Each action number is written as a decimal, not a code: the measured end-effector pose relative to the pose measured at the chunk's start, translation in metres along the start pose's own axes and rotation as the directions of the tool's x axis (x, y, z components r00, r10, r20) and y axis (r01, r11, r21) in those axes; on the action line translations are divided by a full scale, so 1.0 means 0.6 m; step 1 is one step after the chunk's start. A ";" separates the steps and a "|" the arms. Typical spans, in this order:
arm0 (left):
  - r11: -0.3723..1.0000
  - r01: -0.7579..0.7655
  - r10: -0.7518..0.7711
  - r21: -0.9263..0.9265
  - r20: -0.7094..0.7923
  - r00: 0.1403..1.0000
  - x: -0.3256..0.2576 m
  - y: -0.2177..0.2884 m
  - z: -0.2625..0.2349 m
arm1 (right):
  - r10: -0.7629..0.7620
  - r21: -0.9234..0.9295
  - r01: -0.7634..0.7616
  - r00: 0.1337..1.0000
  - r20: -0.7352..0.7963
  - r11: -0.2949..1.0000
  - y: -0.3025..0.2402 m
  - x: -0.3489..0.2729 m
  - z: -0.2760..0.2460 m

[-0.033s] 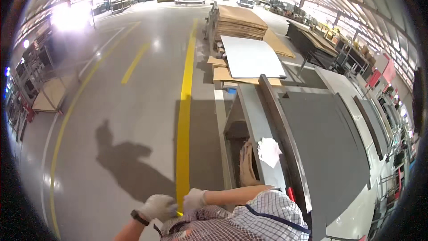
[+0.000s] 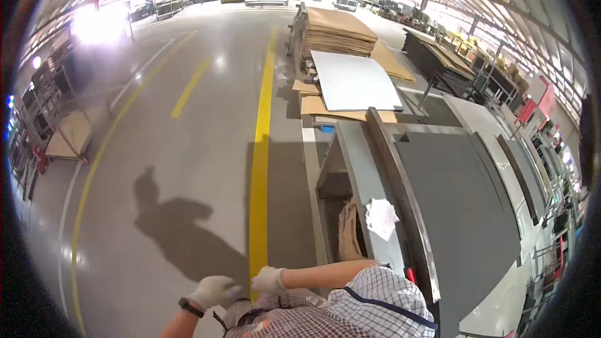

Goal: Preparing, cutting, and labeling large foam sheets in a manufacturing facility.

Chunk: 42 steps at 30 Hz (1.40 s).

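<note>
Both of my hands wear white gloves and are held close together in front of my waist, at the lower edge. My left hand (image 2: 215,291), with a black watch (image 2: 190,307) on its wrist, has its fingers curled toward the right one. My right hand (image 2: 268,281) is closed beside the yellow floor line (image 2: 258,213). Whatever lies in the fingers is too small or hidden to make out. Just below the hands is my checked shirt (image 2: 300,316).
To my right stands a grey metal bench (image 2: 369,175) with crumpled white paper (image 2: 380,218) on it and a dark grey sheet (image 2: 457,200) alongside. Ahead are a white panel (image 2: 357,81) and stacked cardboard (image 2: 338,31). A cart (image 2: 69,134) stands at far left.
My left hand has shifted slightly, and my right hand has moved a little left. A small yellow bit seen between the hands no longer stands out.
</note>
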<state>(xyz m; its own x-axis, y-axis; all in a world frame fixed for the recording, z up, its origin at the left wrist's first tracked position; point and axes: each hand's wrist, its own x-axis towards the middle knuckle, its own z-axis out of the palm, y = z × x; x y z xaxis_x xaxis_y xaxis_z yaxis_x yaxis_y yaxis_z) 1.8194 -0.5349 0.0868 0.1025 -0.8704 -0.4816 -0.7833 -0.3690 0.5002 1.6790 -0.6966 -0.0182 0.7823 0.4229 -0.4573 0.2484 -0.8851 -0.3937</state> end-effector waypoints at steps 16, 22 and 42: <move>0.915 0.354 -0.301 -0.193 0.256 0.919 0.541 -0.518 -0.274 | 0.666 0.454 -0.525 0.705 -0.243 0.720 0.635 -0.016 -0.447; 0.934 0.318 -0.272 -0.161 0.255 0.928 0.876 -0.487 -0.488 | 0.863 0.730 -0.659 0.463 0.203 0.182 0.845 -0.134 -0.340; 0.979 0.014 -0.107 0.203 0.455 0.884 1.906 -0.066 -0.811 | 0.840 0.719 -0.442 0.365 -0.402 0.537 1.832 -0.528 -0.643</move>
<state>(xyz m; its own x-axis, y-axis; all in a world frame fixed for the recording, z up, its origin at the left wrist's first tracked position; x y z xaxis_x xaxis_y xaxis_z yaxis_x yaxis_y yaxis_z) 2.2661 -1.6739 -0.1336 -0.1045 -0.5822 -0.8063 -0.8898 -0.3074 0.3373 1.9246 -1.8784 0.0016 0.7239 -0.6669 -0.1766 -0.6230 -0.5220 -0.5826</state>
